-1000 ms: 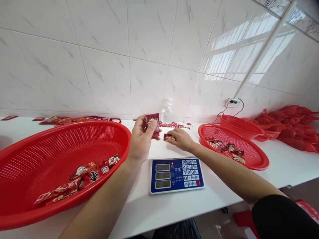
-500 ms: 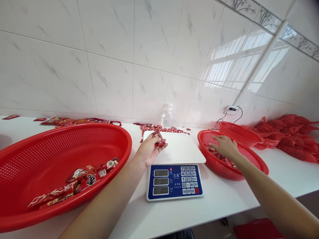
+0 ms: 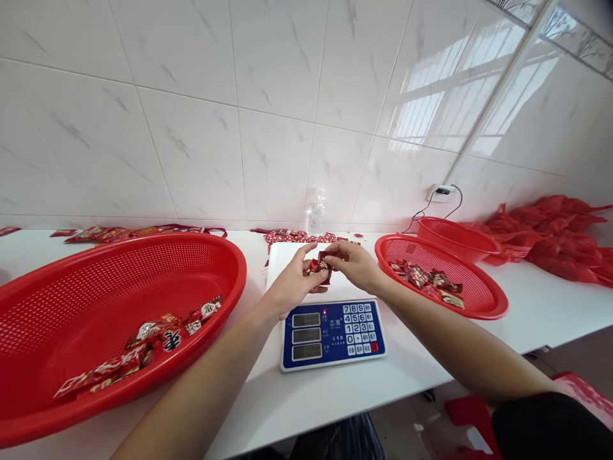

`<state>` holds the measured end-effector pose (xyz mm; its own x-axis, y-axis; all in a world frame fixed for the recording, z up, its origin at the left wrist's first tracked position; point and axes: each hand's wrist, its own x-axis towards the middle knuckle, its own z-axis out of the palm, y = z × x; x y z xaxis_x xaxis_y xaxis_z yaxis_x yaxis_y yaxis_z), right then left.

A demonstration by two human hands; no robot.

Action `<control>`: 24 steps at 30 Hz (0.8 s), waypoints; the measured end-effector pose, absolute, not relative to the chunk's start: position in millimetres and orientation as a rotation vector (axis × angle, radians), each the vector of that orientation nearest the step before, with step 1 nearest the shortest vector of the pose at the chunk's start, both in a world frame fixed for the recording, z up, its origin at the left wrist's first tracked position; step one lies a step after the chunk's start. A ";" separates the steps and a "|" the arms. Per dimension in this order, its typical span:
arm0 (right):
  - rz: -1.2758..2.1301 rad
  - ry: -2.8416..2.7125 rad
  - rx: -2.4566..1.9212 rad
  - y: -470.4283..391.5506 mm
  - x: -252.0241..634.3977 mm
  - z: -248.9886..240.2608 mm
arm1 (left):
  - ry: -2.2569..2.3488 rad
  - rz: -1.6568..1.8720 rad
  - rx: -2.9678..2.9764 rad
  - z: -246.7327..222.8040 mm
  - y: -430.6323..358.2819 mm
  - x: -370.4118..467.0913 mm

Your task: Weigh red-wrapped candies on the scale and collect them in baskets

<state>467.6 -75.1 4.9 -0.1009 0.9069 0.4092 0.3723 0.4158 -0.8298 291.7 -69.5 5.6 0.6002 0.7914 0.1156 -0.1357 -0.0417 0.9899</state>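
Note:
Both hands meet above the white pan of a blue-fronted weighing scale. My left hand is closed around small dark red candy packets. Its index finger points up, apart from the packets. My right hand pinches the upper edge of one packet with thumb and fingers. To the right, a red plastic basket contains several small wrapped packets. On the left, a larger red basket holds bigger red packets along its near side.
A clear plastic bottle stands by the tiled wall. Red packets lie behind the left basket. Another red basket and red mesh bags are at the right. A cable runs from a wall socket.
My right hand has left the right basket and come to the packets in my left hand. More packets now show in my left hand. The view has shifted slightly.

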 end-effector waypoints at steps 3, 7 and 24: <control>0.671 -1.545 -1.171 -66.7 474.8 0.4 | 0.605 0.894 1.459 1.2 -62.2 292.2; 0.677 -1.507 -1.279 -58.0 484.9 -8.6 | 0.760 0.996 1.716 -9.5 -47.8 291.2; -0.324 -1.652 -1.145 -109.9 461.3 -51.0 | 0.753 1.092 2.228 8.8 -92.8 274.8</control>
<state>461.3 -109.9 -51.0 0.0091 0.5186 0.8550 0.8033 0.5054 -0.3151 274.8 -92.8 8.8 0.5149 0.6820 0.5194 0.2427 -0.6971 0.6747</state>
